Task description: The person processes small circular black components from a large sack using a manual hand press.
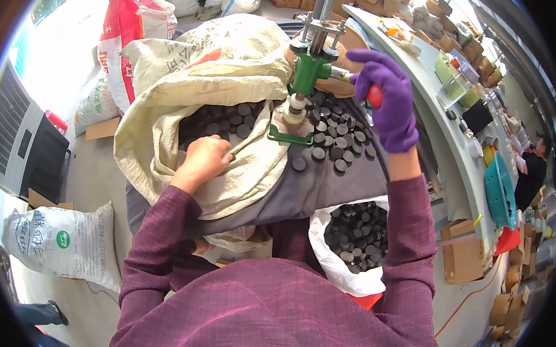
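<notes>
My left hand (204,159), bare, is at the mouth of a cream woven sack (154,110) holding many small black round discs (218,121). Its fingers are closed, and a bit of a black disc (230,156) shows at the fingertips. My right hand (383,97), in a purple glove, is wrapped round the red ball knob (375,95) of a lever, with some fingers stretched to the left. The lever belongs to a green hand press (309,73), whose base stands between the sack and a pile of loose black discs (341,136).
Below the table's front edge, a white sack (321,233) holds more black discs. A long table (439,104) with a teal basket (499,192) runs along the right, where another person (531,172) is. At left are a grey air cooler (22,135) and a full white sack (67,241).
</notes>
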`<state>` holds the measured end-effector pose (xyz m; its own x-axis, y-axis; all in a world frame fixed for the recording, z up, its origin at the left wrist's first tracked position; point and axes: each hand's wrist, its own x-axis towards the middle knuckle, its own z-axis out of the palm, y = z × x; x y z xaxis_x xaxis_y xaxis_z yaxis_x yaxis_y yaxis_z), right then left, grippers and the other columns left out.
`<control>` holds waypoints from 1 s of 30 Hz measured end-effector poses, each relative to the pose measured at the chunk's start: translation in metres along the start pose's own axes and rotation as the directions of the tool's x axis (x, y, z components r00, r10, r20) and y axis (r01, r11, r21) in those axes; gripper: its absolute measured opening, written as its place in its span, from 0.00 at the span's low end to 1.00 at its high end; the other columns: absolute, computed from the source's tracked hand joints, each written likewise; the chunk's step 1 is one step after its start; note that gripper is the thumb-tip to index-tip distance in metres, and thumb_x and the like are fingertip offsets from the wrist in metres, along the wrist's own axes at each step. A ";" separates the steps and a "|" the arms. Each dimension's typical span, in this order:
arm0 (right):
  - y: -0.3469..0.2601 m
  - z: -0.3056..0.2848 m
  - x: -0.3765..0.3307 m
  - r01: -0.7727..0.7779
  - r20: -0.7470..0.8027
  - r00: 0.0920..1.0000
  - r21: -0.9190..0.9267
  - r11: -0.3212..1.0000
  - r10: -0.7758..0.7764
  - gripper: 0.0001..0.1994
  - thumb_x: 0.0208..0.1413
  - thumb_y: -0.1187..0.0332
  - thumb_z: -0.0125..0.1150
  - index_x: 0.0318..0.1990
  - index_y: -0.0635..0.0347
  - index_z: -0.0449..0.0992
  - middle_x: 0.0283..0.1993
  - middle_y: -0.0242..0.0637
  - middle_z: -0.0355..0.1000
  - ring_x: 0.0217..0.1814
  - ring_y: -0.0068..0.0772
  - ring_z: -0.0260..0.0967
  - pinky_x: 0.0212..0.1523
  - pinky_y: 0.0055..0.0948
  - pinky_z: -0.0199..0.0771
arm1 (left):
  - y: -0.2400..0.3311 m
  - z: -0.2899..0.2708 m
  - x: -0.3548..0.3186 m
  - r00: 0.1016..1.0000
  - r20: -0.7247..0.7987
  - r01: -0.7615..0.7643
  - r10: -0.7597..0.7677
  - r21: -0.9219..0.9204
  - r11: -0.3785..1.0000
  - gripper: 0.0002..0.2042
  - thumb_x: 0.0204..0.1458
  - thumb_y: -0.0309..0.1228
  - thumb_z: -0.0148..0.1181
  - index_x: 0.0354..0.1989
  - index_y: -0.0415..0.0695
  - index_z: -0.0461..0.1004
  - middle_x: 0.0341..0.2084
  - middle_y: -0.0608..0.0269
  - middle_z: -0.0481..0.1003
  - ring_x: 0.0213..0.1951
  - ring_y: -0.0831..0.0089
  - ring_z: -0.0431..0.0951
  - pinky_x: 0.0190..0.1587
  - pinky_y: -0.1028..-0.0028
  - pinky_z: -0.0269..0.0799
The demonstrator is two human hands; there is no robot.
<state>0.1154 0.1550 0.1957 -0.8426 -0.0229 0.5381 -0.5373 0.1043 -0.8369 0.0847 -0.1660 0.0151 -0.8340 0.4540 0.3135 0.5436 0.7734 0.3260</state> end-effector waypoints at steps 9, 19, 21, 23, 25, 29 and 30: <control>-0.006 -0.009 0.025 -0.025 0.032 0.999 -0.025 0.999 0.026 0.18 0.60 0.70 0.41 0.48 0.72 0.76 0.21 0.32 0.67 0.22 0.20 0.63 0.40 0.27 0.76 | 0.017 0.010 0.004 0.976 0.207 -0.116 0.065 0.242 0.963 0.09 0.39 0.30 0.66 0.30 0.41 0.78 0.29 0.53 0.75 0.32 0.53 0.79 0.36 0.59 0.75; -0.004 -0.008 0.026 0.006 0.000 1.000 -0.026 1.000 -0.006 0.19 0.60 0.68 0.41 0.47 0.73 0.76 0.20 0.33 0.67 0.22 0.21 0.63 0.40 0.28 0.76 | 0.053 0.061 0.102 0.933 0.091 0.197 -0.349 -0.940 0.280 0.19 0.47 0.18 0.55 0.51 0.33 0.75 0.28 0.60 0.79 0.22 0.77 0.78 0.25 0.77 0.74; -0.003 -0.008 0.026 -0.005 -0.013 1.000 -0.018 1.000 0.005 0.19 0.60 0.68 0.41 0.47 0.73 0.76 0.20 0.33 0.67 0.22 0.21 0.63 0.40 0.28 0.76 | 0.063 0.074 0.120 0.879 0.070 0.219 -0.471 -0.938 0.270 0.19 0.47 0.18 0.56 0.50 0.32 0.75 0.28 0.59 0.79 0.21 0.77 0.78 0.22 0.77 0.73; -0.003 -0.008 0.026 -0.013 -0.017 1.000 -0.005 1.000 0.013 0.19 0.59 0.68 0.41 0.47 0.73 0.77 0.19 0.33 0.66 0.22 0.21 0.62 0.40 0.28 0.76 | 0.067 0.083 0.132 0.862 0.110 0.258 -0.495 -0.935 0.242 0.17 0.47 0.20 0.58 0.48 0.33 0.76 0.27 0.59 0.79 0.21 0.77 0.78 0.21 0.77 0.73; -0.004 -0.007 0.023 -0.015 -0.033 0.999 -0.025 1.000 0.014 0.19 0.59 0.68 0.41 0.47 0.72 0.77 0.20 0.33 0.67 0.21 0.22 0.62 0.39 0.28 0.76 | 0.070 0.094 0.139 0.834 0.047 0.258 -0.550 -0.914 0.314 0.15 0.46 0.21 0.59 0.45 0.34 0.78 0.26 0.60 0.80 0.20 0.79 0.77 0.22 0.77 0.73; -0.004 -0.001 0.024 0.010 -0.006 1.000 -0.017 1.000 -0.010 0.20 0.59 0.68 0.40 0.46 0.72 0.77 0.20 0.33 0.67 0.21 0.22 0.62 0.39 0.28 0.75 | 0.059 0.115 0.150 0.870 -0.169 0.183 -0.462 -0.760 0.623 0.14 0.45 0.28 0.61 0.42 0.38 0.80 0.25 0.49 0.80 0.28 0.57 0.82 0.36 0.65 0.76; -0.003 -0.005 0.023 0.020 -0.015 1.000 -0.015 1.000 -0.020 0.20 0.59 0.68 0.40 0.46 0.72 0.77 0.20 0.33 0.67 0.21 0.22 0.61 0.39 0.28 0.75 | 0.065 0.112 0.150 0.895 -0.087 0.225 -0.438 -0.760 0.610 0.16 0.45 0.30 0.62 0.44 0.41 0.80 0.31 0.47 0.80 0.37 0.50 0.80 0.43 0.63 0.75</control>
<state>0.0982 0.1593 0.2114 -0.8310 -0.0097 0.5561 -0.5532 0.1192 -0.8245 -0.0152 0.0020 -0.0164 -0.9760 0.0292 0.2156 0.2163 0.2379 0.9469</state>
